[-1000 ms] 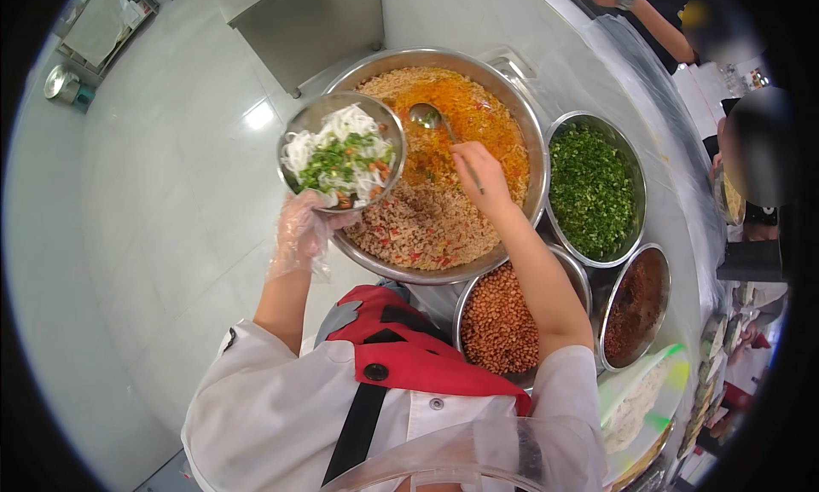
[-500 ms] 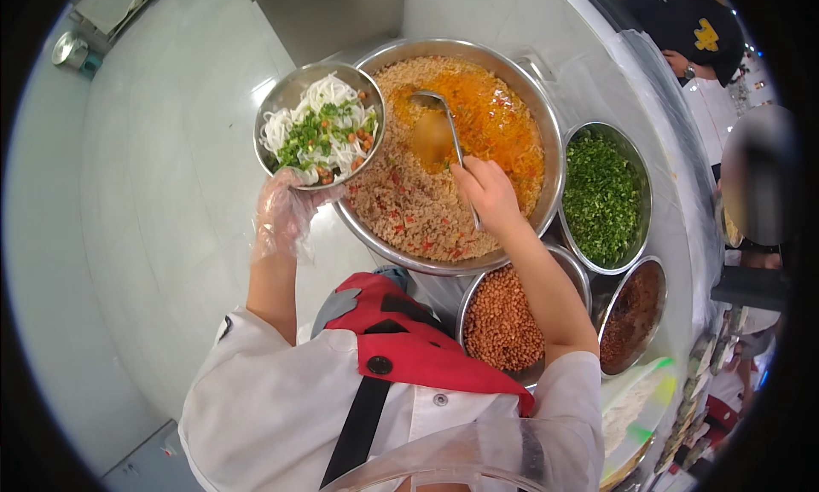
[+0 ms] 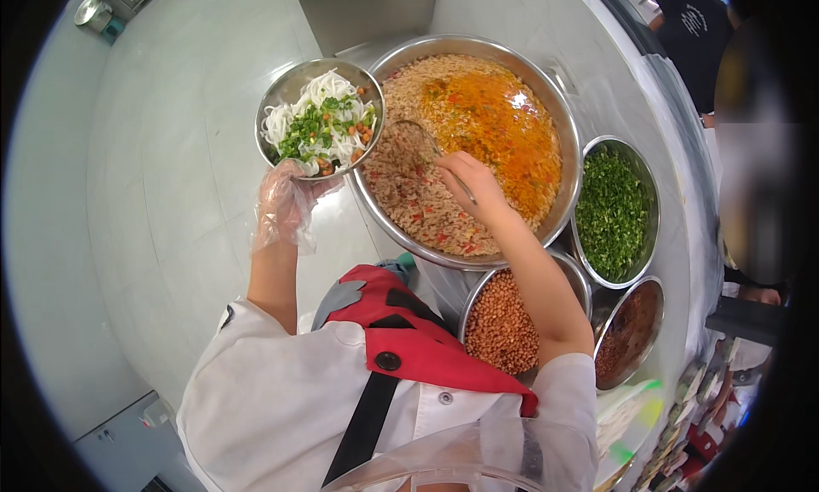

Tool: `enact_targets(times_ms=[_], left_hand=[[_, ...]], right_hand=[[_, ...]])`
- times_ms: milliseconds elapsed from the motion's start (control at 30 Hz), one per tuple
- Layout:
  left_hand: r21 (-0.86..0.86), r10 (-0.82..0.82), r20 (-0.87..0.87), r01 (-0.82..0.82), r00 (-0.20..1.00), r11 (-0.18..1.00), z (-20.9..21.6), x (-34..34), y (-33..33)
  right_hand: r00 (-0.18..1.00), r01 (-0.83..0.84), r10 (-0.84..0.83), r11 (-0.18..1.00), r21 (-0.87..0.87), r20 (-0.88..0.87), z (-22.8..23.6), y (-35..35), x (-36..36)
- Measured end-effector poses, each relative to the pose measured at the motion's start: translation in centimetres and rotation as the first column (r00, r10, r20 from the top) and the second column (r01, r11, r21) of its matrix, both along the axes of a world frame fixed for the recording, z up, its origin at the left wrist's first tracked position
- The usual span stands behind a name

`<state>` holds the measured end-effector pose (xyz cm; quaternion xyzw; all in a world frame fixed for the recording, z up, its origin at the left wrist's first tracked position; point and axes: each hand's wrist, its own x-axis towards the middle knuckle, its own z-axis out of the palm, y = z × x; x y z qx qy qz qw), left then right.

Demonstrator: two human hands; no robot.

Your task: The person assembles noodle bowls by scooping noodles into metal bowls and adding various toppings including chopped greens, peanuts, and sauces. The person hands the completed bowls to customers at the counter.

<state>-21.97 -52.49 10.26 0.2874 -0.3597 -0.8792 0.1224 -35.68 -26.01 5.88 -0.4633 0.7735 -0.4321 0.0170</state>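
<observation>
The right hand (image 3: 472,183) is pinching the handle of a metal ladle (image 3: 415,140), fingers closed round it, and the ladle's cup is now lying low in the minced-meat side of the big steel basin (image 3: 559,108), where half a second earlier it was sitting out over the orange oily broth; the scoop is moving toward the small bowl, which suggests a helping of the mince is being gathered for it. The left hand (image 3: 286,204), in a thin clear plastic glove, is gripping the small steel bowl (image 3: 281,87) from beneath with fingers curled under its base, holding it in the air just beside the basin's left rim; the bowl is carrying white noodles topped with chopped greens and a few brown bits. Further right on the bench (image 3: 171,193), a pan of chopped green herbs (image 3: 614,211) is sitting beside the basin, with a pan of peanuts (image 3: 503,326) and a pan of dark red-brown sauce (image 3: 631,330) nearer the person. Nothing is lying between ladle and bowl except the basin's rim. Another person in dark clothing (image 3: 695,31) is standing at the far right.
</observation>
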Motion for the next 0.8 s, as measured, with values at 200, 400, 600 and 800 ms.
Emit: enact_targets(times_ms=[200, 400, 600, 800], left_hand=[[-0.019, 0.012, 0.023, -0.012, 1.0, 1.0, -0.2, 0.2, -0.3], [-0.038, -0.027, 0.025, 0.028, 0.999, 0.999, 0.2, 0.2, -0.3], [-0.068, -0.057, -0.001, 0.057, 0.998, 0.996, 0.8, 0.2, 0.7], [-0.145, -0.026, 0.013, 0.027, 1.0, 0.989, 1.5, -0.7, 2.0]], right_hand=[[0.998, 0.016, -0.017, 1.0, -0.008, -0.053, 1.1, 2.4, 1.8], [0.993, 0.099, -0.092, 0.991, -0.094, 0.071, 1.2, 2.5, 2.2], [0.501, 0.561, -0.271, 0.825, -0.07, 0.822, 1.4, 2.9, 0.6], [0.465, 0.641, -0.207, 0.749, -0.166, 0.861, 5.8, 5.4, -0.1]])
